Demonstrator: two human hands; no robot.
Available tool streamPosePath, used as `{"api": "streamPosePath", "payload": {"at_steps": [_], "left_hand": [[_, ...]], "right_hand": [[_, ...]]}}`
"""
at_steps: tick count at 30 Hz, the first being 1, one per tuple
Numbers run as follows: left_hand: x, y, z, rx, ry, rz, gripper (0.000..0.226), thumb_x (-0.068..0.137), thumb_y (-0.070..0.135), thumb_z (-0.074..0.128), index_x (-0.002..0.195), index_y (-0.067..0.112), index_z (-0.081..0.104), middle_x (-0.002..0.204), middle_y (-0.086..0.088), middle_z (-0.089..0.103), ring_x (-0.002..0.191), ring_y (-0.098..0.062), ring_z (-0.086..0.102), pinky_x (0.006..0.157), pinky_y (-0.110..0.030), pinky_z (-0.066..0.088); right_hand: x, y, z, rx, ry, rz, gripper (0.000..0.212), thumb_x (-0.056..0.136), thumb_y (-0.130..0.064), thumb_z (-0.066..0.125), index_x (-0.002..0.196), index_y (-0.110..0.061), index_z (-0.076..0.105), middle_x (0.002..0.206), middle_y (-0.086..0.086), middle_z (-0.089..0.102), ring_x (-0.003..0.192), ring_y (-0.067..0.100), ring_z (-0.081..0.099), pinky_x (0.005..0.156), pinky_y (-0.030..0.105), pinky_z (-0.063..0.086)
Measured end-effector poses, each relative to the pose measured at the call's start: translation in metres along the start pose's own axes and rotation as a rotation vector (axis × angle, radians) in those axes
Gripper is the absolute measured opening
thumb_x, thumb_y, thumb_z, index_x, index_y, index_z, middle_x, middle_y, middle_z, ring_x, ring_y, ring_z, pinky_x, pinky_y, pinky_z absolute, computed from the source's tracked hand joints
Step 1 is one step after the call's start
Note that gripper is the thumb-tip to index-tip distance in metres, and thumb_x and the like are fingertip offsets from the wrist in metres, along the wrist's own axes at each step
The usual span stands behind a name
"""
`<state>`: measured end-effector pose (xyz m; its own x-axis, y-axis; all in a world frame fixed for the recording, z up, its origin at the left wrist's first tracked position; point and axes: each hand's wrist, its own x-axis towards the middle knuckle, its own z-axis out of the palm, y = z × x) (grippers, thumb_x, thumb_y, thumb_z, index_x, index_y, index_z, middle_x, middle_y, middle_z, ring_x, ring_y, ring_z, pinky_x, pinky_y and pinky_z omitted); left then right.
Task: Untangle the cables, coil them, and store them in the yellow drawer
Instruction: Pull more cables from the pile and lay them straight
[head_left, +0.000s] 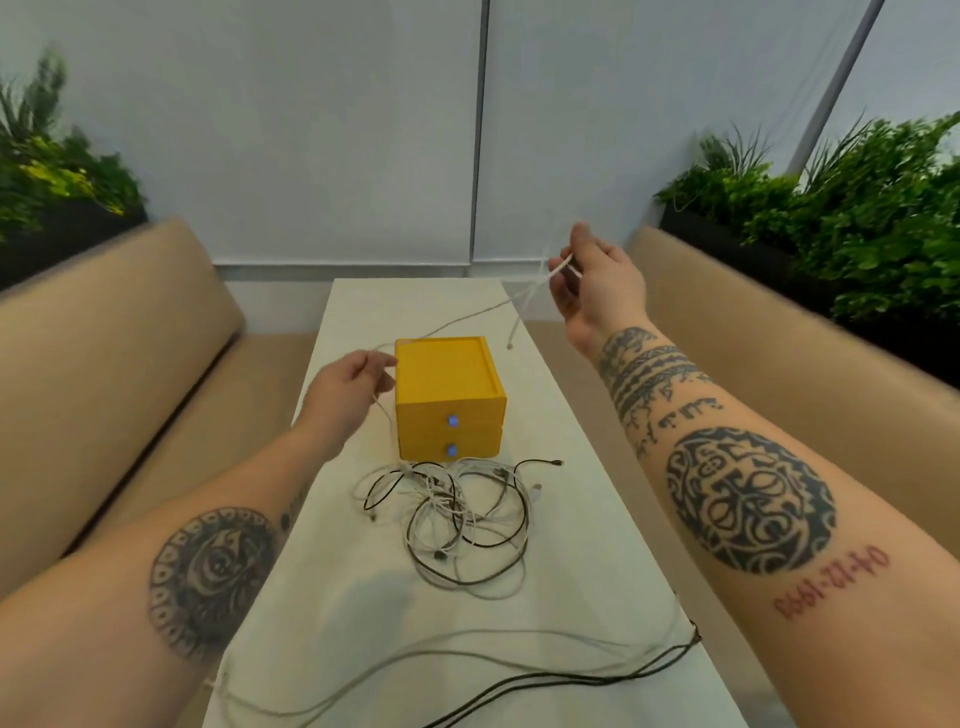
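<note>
Pinches white cable (457, 319) in left hand (353, 382) just beside top left edge of yellow drawer (447, 387); grips its other stretch in raised right hand (589, 283) above far right of bench (582, 525). Long axis low-left to high-right, free plug end hanging down below right hand. Tangle of black and white cables (457, 514) on bench just in front of drawer. Loose cables (467, 654) along near edge.

tangled black and white cables (439, 501) lie before the closed yellow 2-drawer box (441, 374).
</note>
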<state>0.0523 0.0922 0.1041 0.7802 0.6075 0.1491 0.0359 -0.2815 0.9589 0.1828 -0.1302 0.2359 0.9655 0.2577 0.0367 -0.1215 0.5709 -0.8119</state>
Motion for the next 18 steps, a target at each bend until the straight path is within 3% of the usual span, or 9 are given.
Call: {"api": "streamPosePath", "payload": {"at_steps": [4,6,8,11,13,15,18], "left_hand": [[0.013,0.049,-0.004,-0.167,0.023,0.086,0.022,0.105,0.03,0.05,0.102,0.024,0.071,0.072,-0.001,0.058,0.069,-0.017,0.059,0.073,-0.035,0.057],[0.018,0.073,-0.004,-0.14,-0.002,0.131,0.021,0.102,0.037,0.054,0.102,0.029,0.074,0.07,0.004,0.052,0.056,-0.011,0.047,0.057,-0.029,0.05],[0.02,0.092,-0.004,-0.048,-0.039,0.176,0.02,0.1,0.041,0.056,0.102,0.035,0.075,0.07,0.007,0.051,0.051,-0.008,0.036,0.047,-0.021,0.036],[0.018,0.109,-0.001,0.086,-0.083,0.21,0.022,0.1,0.044,0.055,0.109,0.034,0.073,0.073,0.006,0.052,0.056,-0.009,0.04,0.052,-0.023,0.034],[0.016,0.115,0.003,0.158,-0.108,0.193,0.023,0.099,0.045,0.056,0.111,0.033,0.072,0.076,0.005,0.055,0.069,-0.012,0.047,0.06,-0.024,0.037],[0.014,0.117,0.007,0.241,-0.135,0.17,0.029,0.099,0.043,0.057,0.12,0.028,0.071,0.078,0.009,0.059,0.075,-0.009,0.053,0.064,-0.021,0.039],[0.013,0.119,0.013,0.348,-0.177,0.16,0.035,0.099,0.04,0.059,0.119,0.015,0.072,0.108,0.008,0.072,0.091,-0.012,0.062,0.074,-0.026,0.042]], "right_hand": [[0.005,0.025,-0.041,-0.14,0.181,0.18,0.019,0.093,-0.022,0.07,0.083,-0.009,0.06,0.067,0.004,0.062,0.05,0.009,0.061,0.047,0.019,0.052],[0.007,0.045,-0.063,-0.299,0.191,0.298,0.023,0.091,-0.025,0.072,0.081,-0.008,0.062,0.069,0.005,0.061,0.043,0.008,0.058,0.042,0.019,0.05],[0.004,0.062,-0.079,-0.438,0.165,0.39,0.026,0.09,-0.029,0.073,0.085,-0.006,0.063,0.073,0.006,0.062,0.043,0.008,0.058,0.041,0.02,0.049],[-0.007,0.072,-0.094,-0.543,0.162,0.455,0.034,0.091,-0.033,0.073,0.106,-0.003,0.066,0.083,0.005,0.067,0.06,0.013,0.065,0.049,0.024,0.053],[-0.012,0.072,-0.096,-0.686,0.165,0.427,0.045,0.097,-0.039,0.061,0.125,-0.003,0.06,0.104,0.009,0.066,0.086,0.024,0.066,0.067,0.035,0.057],[-0.015,0.067,-0.086,-0.941,0.161,0.304,0.056,0.102,-0.046,0.046,0.134,0.0,0.054,0.119,0.016,0.06,0.105,0.032,0.059,0.088,0.042,0.05],[-0.028,0.058,-0.051,-0.953,-0.077,0.012,0.055,0.103,-0.051,0.034,0.132,-0.011,0.058,0.118,-0.001,0.06,0.107,0.017,0.053,0.096,0.034,0.043]]}}
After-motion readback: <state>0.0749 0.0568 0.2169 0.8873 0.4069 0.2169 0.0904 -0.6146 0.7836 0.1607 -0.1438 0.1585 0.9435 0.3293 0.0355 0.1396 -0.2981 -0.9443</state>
